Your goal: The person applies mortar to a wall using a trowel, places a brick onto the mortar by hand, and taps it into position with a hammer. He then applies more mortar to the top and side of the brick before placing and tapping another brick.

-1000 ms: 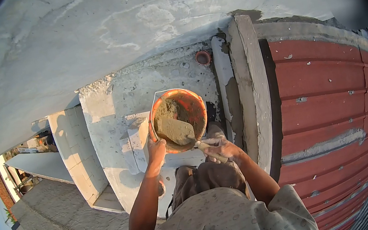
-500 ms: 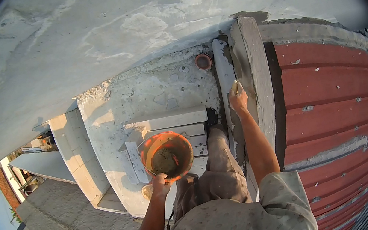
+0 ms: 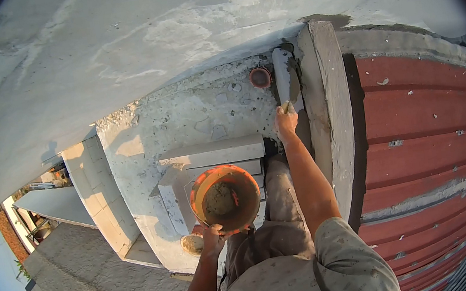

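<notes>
My left hand (image 3: 215, 239) grips the near rim of an orange bucket (image 3: 253, 185), held tilted in front of my legs. Grey wet mortar (image 3: 218, 197) coats its bottom. My right hand (image 3: 287, 122) is closed around the handle of a trowel (image 3: 295, 87). Its grey blade points away from me, over the right side of a narrow pale block (image 3: 282, 71) that has wet mortar along that side. A low upright wall of pale block (image 3: 338, 114) runs just right of the trowel.
Pale blocks (image 3: 213, 153) are stacked before my legs. A small round pot (image 3: 252, 79) stands near the plastered wall (image 3: 142, 34). Another round container (image 3: 192, 245) sits left of the bucket. Red metal roofing (image 3: 417, 115) lies right of the low wall; the ledge drops off at left.
My right hand and the trowel have moved left, from beside the low wall to the narrow block. The bucket has shifted right and its opening is turned differently.
</notes>
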Tool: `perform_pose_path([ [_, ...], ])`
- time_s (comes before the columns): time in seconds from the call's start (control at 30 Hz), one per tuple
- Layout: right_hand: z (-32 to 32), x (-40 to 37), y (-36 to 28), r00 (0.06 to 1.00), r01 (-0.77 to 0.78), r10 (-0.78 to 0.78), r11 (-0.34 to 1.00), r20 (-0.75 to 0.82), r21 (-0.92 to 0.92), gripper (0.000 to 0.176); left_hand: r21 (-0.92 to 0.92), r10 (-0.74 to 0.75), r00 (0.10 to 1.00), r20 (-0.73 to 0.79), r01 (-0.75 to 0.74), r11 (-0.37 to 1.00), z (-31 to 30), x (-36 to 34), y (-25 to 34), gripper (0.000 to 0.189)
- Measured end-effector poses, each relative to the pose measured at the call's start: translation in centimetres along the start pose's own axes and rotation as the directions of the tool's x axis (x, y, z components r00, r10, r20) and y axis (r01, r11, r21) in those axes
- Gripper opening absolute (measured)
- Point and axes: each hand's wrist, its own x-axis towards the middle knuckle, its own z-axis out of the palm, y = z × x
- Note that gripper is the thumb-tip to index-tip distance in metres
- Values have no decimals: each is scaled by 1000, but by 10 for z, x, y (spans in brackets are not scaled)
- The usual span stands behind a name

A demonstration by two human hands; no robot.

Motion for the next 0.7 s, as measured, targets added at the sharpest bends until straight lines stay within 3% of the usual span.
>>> perform_pose_path([
  [0.07, 31, 48, 8, 958, -200, 149, 958, 244, 203, 34, 86, 83, 996, 18, -84, 993, 3, 0, 0, 39],
  [0.13, 11, 65, -66, 878, -421, 289, 847, 383, 325, 19, 284, 200, 973, 117, -226, 932, -7, -3, -2, 34],
  [0.23, 5, 64, -58, 729, -683, 604, 672, 322, 285, 15, 312, 268, 954, 137, -298, 902, 6, -13, 5, 23],
  [0.27, -10, 45, -48, 762, -644, 587, 730, 273, 227, 10, 274, 209, 974, 92, -226, 935, 13, -12, 12, 22],
  [0.4, -85, -47, -10, 763, -638, 621, 768, 181, 56, 43, 191, -42, 980, -192, 79, 978, 30, -23, 33, 21],
  [0.47, -111, -86, 6, 722, -671, 671, 739, 170, -62, 52, 141, 2, 984, -177, 23, 990, 0, -3, 18, 23],
  [0.57, -124, -143, 90, 969, -210, 238, 932, 60, -295, 52, 194, 29, 985, -171, 5, 981, -1, -22, 24, 27],
  [0.6, -143, -162, 88, 975, -171, 199, 954, 95, -245, 51, 231, 34, 985, -171, 7, 973, 1, -34, 29, 28],
  [0.7, -205, -205, 66, 974, -50, 79, 989, 214, -138, 49, 534, 56, 995, 81, -91, 841, -67, 5, 23, 38],
])
